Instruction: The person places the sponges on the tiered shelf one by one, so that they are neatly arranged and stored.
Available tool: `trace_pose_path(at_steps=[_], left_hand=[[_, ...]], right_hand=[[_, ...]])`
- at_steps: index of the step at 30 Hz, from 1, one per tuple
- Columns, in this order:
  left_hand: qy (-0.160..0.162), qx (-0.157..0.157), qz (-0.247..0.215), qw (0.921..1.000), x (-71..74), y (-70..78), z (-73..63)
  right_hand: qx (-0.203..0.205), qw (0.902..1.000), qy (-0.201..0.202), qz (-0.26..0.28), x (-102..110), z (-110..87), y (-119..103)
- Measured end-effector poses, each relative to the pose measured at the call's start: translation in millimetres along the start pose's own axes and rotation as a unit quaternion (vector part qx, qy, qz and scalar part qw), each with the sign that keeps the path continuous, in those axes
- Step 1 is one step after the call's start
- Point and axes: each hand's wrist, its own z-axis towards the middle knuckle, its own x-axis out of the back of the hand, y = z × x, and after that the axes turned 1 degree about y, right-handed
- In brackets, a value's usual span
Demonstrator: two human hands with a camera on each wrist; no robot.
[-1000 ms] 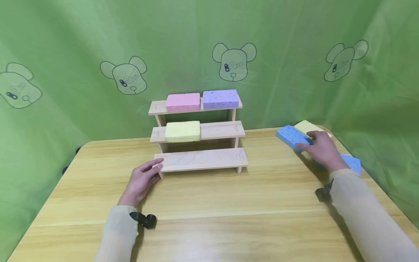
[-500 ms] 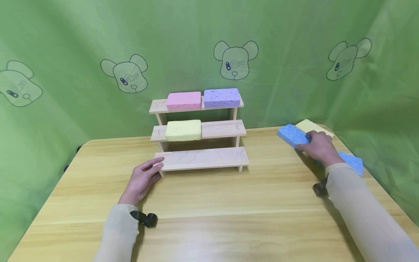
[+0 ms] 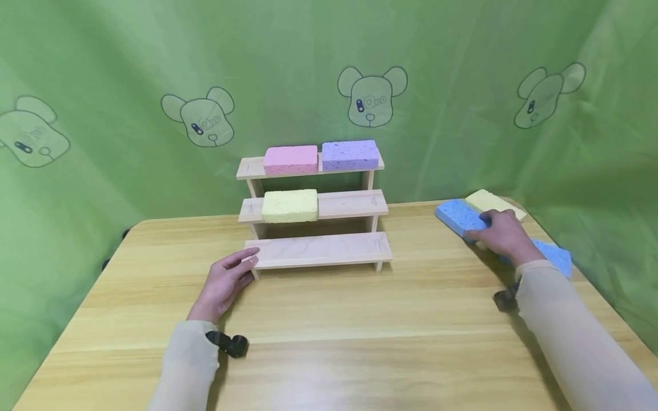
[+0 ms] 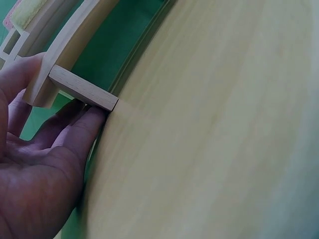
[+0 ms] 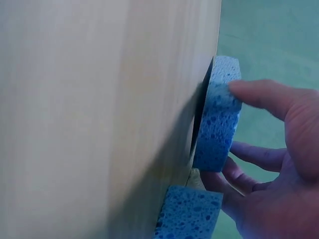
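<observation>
At the right of the table, my right hand point(image 3: 506, 235) pinches a blue sponge point(image 3: 459, 217), thumb on its near edge. In the right wrist view this blue sponge point(image 5: 218, 119) is tilted, with a dark gap between it and the table. A yellow sponge point(image 3: 490, 202) lies behind it, and a second blue sponge point(image 3: 554, 257) lies partly hidden by my wrist. My left hand point(image 3: 225, 285) holds the left end of the three-step wooden rack point(image 3: 319, 251) at its lowest step. In the left wrist view, the thumb touches the board and fingers lie by the leg point(image 4: 82, 88).
On the rack's top step sit a pink sponge point(image 3: 291, 160) and a purple sponge point(image 3: 350, 155). Another yellow sponge point(image 3: 290, 206) is on the middle step's left half. A green curtain point(image 3: 288, 68) with bear-head prints hangs behind the wooden table point(image 3: 334, 342).
My right fingers have closed in on the blue sponge, which shifts very slightly. The left hand stays at the rack. The view moves a little.
</observation>
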Motion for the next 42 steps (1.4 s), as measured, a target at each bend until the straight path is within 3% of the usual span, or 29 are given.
trace_pose_path(at_steps=[18,32,42], left_hand=[[0.0,0.005,0.002,1.0,0.5,-0.3,-1.3],[-0.007,0.001,-0.001,1.0,-0.5,-0.4,-0.3],[-0.006,0.004,-0.012,0.9999,-0.8,0.9,-1.7]], right_hand=[[0.043,0.9983,0.033,0.022,6,-12.4,-14],[0.043,0.9959,0.039,0.07,5,-27.0,-28],[0.091,0.9932,0.054,0.048,10,-33.8,-45]])
